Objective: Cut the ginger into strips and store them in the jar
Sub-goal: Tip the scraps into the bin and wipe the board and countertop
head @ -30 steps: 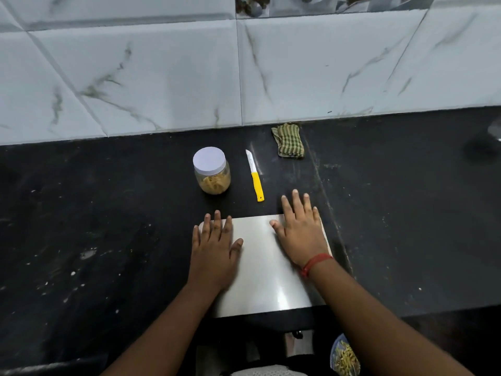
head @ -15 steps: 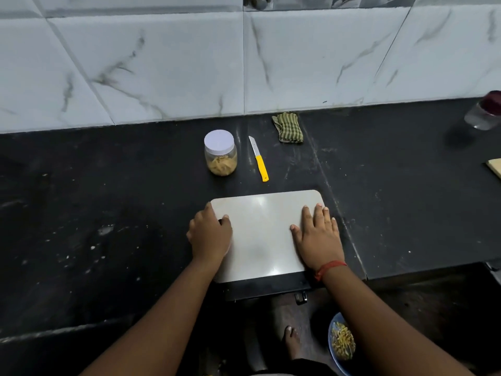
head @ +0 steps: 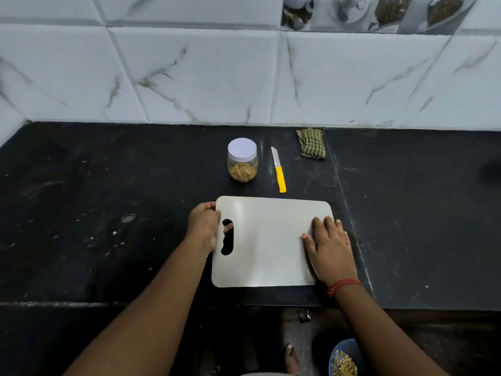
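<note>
A white cutting board (head: 267, 240) lies flat on the black counter, handle hole at its left. My left hand (head: 204, 226) grips the board's left edge, fingers curled under it and showing through the hole. My right hand (head: 328, 245) rests flat on the board's right end, fingers straight. Behind the board stands a clear jar (head: 242, 164) with a white lid on, holding yellowish ginger strips. A small knife (head: 278, 169) with a yellow handle lies just right of the jar. No whole ginger is in view.
A folded green striped cloth (head: 311, 143) lies by the tiled wall. Below the counter's front edge on the floor sits a blue bowl (head: 344, 360) of scraps, beside a foot. The counter (head: 108, 213) stretches wide to the left and right.
The board has slid away from the counter's front edge and lies fully on it. My left hand went from flat on the board to gripping its left edge; my right shifted to the right end.
</note>
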`<action>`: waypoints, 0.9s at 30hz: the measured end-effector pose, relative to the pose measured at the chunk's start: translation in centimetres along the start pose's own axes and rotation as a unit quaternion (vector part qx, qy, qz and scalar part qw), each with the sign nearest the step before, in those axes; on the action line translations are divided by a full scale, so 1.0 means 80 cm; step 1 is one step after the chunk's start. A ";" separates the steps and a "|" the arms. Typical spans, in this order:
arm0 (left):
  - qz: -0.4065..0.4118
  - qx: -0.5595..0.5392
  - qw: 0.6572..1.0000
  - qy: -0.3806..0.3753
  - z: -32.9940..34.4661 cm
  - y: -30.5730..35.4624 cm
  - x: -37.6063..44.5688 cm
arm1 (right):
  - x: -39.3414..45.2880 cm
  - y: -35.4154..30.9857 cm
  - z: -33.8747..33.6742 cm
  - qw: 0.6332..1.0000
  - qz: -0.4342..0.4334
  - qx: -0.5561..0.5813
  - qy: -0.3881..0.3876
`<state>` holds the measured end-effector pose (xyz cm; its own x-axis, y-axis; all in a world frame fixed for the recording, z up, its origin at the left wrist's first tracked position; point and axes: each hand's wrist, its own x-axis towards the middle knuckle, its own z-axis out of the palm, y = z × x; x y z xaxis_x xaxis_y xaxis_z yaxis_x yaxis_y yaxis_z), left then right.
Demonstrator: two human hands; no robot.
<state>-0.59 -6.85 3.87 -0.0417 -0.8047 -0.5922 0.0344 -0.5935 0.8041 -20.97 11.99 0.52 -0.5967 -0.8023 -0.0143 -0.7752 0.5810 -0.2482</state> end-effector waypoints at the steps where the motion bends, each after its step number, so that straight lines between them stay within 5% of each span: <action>1: 0.003 -0.018 1.000 0.008 -0.011 0.004 0.001 | 0.003 -0.007 -0.003 0.999 -0.004 0.032 0.013; 7: 0.013 -0.111 0.990 0.081 -0.123 0.025 0.019 | 0.035 -0.110 -0.008 0.979 0.001 0.203 -0.023; 14: 0.039 -0.133 0.966 0.220 -0.282 0.039 0.019 | 0.067 -0.283 0.028 0.966 -0.109 0.184 -0.147; 20: 0.061 0.126 0.942 0.305 -0.375 0.035 0.030 | 0.069 -0.396 0.064 0.959 -0.194 0.122 -0.168; 27: 0.082 0.385 0.871 0.294 -0.388 0.020 0.025 | 0.065 -0.431 0.086 0.967 -0.220 0.008 -0.131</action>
<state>30.35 -9.86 2.36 0.4267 -0.8799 -0.2090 -0.6972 -0.4673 0.5436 4.05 -13.18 2.32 -0.1351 -0.9797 -0.1479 -0.9377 0.1746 -0.3004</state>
